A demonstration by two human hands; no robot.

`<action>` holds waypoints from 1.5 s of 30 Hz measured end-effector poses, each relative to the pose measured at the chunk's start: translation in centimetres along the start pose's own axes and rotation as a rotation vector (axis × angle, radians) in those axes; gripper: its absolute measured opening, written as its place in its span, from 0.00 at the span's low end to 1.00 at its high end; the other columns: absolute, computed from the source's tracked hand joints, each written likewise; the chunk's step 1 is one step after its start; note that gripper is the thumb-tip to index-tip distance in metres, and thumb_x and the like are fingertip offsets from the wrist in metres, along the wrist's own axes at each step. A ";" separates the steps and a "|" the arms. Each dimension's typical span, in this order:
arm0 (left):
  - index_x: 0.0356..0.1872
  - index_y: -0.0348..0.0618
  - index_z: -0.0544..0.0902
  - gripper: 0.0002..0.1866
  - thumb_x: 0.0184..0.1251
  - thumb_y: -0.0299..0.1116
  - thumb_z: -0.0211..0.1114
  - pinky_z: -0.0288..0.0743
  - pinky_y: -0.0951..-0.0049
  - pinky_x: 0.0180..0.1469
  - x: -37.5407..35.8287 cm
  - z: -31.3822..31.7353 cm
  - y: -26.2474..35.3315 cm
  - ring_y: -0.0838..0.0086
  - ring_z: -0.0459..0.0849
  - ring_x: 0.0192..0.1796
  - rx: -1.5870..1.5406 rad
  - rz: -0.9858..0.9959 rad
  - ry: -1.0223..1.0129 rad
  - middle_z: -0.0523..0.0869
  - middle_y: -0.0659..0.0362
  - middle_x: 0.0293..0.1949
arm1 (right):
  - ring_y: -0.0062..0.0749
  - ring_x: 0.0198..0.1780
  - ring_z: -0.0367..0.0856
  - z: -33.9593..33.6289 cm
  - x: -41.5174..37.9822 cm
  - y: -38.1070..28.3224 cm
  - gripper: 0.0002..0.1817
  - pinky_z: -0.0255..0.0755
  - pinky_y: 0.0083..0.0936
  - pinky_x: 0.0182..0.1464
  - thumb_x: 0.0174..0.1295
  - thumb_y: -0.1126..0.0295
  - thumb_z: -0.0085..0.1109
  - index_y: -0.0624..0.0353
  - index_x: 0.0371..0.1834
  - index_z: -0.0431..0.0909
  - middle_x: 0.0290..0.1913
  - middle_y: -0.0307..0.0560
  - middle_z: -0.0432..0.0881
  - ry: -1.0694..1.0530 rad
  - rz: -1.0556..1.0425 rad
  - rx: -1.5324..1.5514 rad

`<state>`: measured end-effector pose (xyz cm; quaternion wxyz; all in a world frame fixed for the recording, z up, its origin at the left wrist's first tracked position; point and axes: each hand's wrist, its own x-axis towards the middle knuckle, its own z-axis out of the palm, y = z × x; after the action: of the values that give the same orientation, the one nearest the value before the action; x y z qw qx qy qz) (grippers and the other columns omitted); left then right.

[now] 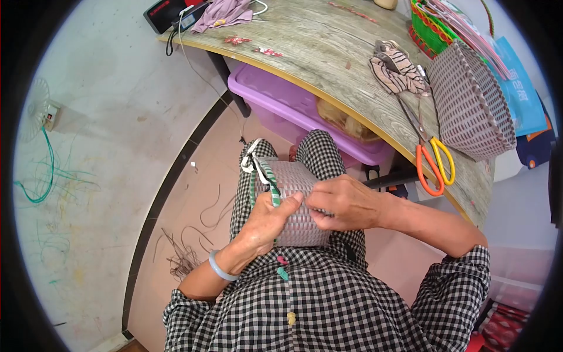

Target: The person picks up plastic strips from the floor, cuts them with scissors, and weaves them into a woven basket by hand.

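**Checked shirt fills the foreground; a small woven basket lies on its side in the lap**

Nearest the camera is the black-and-white checked shirt (pixel 316 305), with pink, teal and yellow fastenings down its front. Just beyond it, the small woven basket (pixel 302 234) rests on the checked trousers (pixel 322 155), between the person and the bench (pixel 328 50).

Past the knees, the purple bin (pixel 275 105) sits under the bench and closes off the space ahead. On the bench to the right, the scissors (pixel 431 155) point their blades away from the person, and their orange and yellow handles lie at the front edge. The striped cloth (pixel 399 73) lies near the blade tips. Beside it, a larger woven basket (pixel 469 105) stands in front of a blue bag (pixel 519 88) and near a green basket (pixel 425 29). A purple cloth (pixel 223 14) lies at the far left end. Loose strips (pixel 185 255) are tangled on the floor (pixel 167 293) to the left.

The small basket's green-and-white rim faces left, with white and black strips knotted at its far corner. Its long axis seems to run from the waist toward the knees, though both hands hide part of it.

The left hand (pixel 264 223) grips the rim, thumb on top. The right hand (pixel 346 202) has its fingers curled together against the weave; what they pinch cannot be told.
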<state>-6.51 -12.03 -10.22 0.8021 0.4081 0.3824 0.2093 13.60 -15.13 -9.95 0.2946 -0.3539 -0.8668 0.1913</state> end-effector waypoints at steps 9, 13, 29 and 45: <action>0.46 0.34 0.82 0.13 0.73 0.34 0.58 0.79 0.73 0.45 -0.9 -0.1 0.7 0.75 0.85 0.41 0.020 -0.023 0.025 0.86 0.56 0.41 | 0.40 0.24 0.77 -1.0 0.8 -0.5 0.06 0.72 0.32 0.25 0.50 0.76 0.62 0.63 0.30 0.76 0.25 0.47 0.77 0.042 0.111 0.182; 0.49 0.34 0.81 0.16 0.71 0.37 0.62 0.79 0.70 0.49 -1.9 -1.3 2.2 0.73 0.85 0.44 -0.005 -0.019 0.050 0.86 0.55 0.44 | 0.38 0.31 0.80 -4.9 0.2 0.0 0.08 0.73 0.27 0.34 0.55 0.80 0.59 0.65 0.38 0.79 0.31 0.48 0.80 0.127 0.217 0.244; 0.52 0.31 0.79 0.24 0.64 0.40 0.69 0.81 0.69 0.50 -0.9 -4.7 5.0 0.69 0.85 0.45 -0.174 -0.039 0.066 0.85 0.52 0.46 | 0.36 0.37 0.79 -8.7 -1.5 -3.8 0.16 0.73 0.29 0.31 0.56 0.72 0.56 0.60 0.48 0.76 0.39 0.47 0.76 -0.188 -0.112 -0.200; 0.54 0.30 0.77 0.24 0.64 0.37 0.68 0.82 0.68 0.50 -1.0 -4.6 4.6 0.68 0.86 0.46 -0.276 -0.061 0.020 0.85 0.50 0.47 | 0.39 0.29 0.74 -4.7 0.2 -4.4 0.12 0.69 0.31 0.28 0.59 0.69 0.64 0.59 0.31 0.68 0.29 0.45 0.68 0.134 0.116 -0.111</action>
<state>-10.86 -7.78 -7.71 0.8528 0.2802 0.3701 0.2394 14.30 -17.32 -3.99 0.3204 -0.4313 -0.8324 0.1359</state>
